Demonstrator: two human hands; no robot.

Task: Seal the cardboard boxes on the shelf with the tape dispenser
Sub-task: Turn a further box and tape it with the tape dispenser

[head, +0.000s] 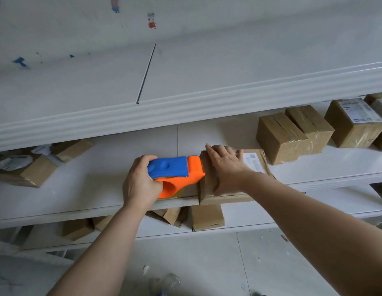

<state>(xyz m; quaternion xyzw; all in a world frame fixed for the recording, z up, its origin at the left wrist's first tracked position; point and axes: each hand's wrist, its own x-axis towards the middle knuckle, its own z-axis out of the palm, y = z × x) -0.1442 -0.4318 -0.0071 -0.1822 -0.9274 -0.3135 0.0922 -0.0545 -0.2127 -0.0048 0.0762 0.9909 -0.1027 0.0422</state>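
An orange and blue tape dispenser [177, 174] rests on the middle shelf [96, 189], its front end against the left side of a cardboard box [257, 165] at the shelf's front edge. My left hand [138, 182] grips the dispenser from the left, fingers curled round its handle. My right hand [225, 167] lies flat on top of the box with straight fingers, pressing it down. A white label shows on the box's right part.
Three taped boxes [281, 137] stand at the right of the same shelf, and an open box [25, 169] with crumpled paper sits at the left. More boxes [207, 217] lie on the lower shelf. A white upper shelf [185, 103] overhangs. A plastic bottle [166, 283] lies on the floor.
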